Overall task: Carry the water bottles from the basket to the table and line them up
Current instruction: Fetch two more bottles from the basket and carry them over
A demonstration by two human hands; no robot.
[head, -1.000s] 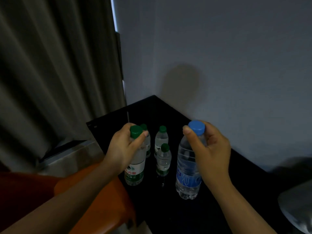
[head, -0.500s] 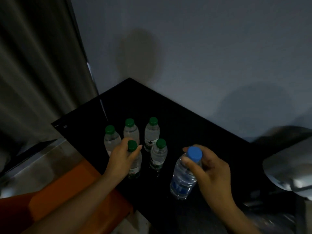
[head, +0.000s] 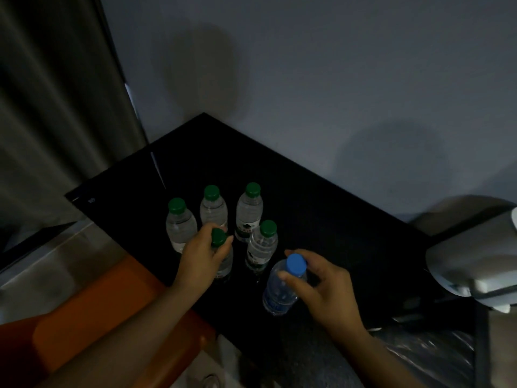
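On the black table (head: 321, 203), our left hand (head: 200, 260) grips a green-capped bottle (head: 223, 264) at the neck. Our right hand (head: 327, 289) grips the blue-capped bottle (head: 279, 292). Both hold clear water. Four other bottles (head: 249, 214) stand just behind, upright. An orange chair (head: 98, 317) is at the near left.

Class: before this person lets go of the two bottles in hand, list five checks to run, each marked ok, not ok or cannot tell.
1. Left hand grips the green-capped bottle at its neck: ok.
2. Right hand holds the blue-capped bottle just below the cap: ok.
3. Both held bottles' bases flat on the table: cannot tell.
4. The four free bottles stand upright: ok.
5. Blue-capped bottle in line with the other front bottles: not ok, it sits nearer the person.
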